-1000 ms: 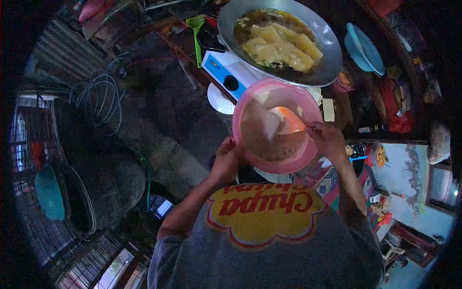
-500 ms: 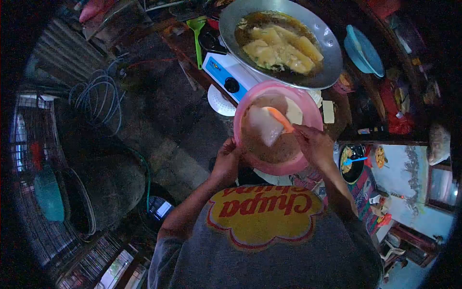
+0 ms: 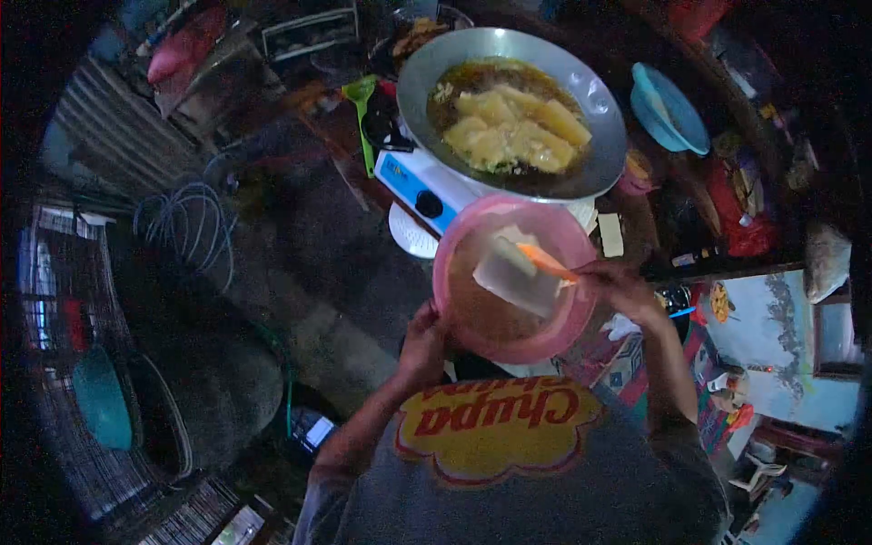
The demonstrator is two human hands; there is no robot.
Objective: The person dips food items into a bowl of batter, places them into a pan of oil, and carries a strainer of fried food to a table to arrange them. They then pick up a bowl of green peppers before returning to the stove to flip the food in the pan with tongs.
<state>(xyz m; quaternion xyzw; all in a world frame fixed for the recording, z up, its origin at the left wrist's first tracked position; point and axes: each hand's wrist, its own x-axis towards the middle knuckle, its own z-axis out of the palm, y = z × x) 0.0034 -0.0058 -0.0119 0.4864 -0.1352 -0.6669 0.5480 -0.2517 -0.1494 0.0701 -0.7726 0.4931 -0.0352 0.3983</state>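
Note:
A pink basin (image 3: 445, 300) of thin brownish batter (image 3: 481, 313) is in front of my body. My left hand (image 3: 423, 347) is closed on the basin's left rim. In my right hand (image 3: 625, 292), over the right rim, is an orange-handled utensil (image 3: 548, 263); its far end is blurred. A pale flat slab (image 3: 522, 286) lies against the utensil over the batter, its lower part coated. Just beyond the basin, a wide metal wok (image 3: 604, 127) holds dark oil with several yellowish battered pieces (image 3: 518, 127) in it.
The wok sits on a white and blue gas stove (image 3: 413, 186). A green spatula (image 3: 363, 118) lies left of it, and a perforated white disc (image 3: 411, 232) below. At right are a pale block (image 3: 611, 234) and a blue basin (image 3: 668, 109). A coiled hose (image 3: 186, 227) lies far left.
My right hand has moved right and slightly down with the utensil, and the slab has turned over the batter. My left hand stays on the rim. The whole view has shifted a little.

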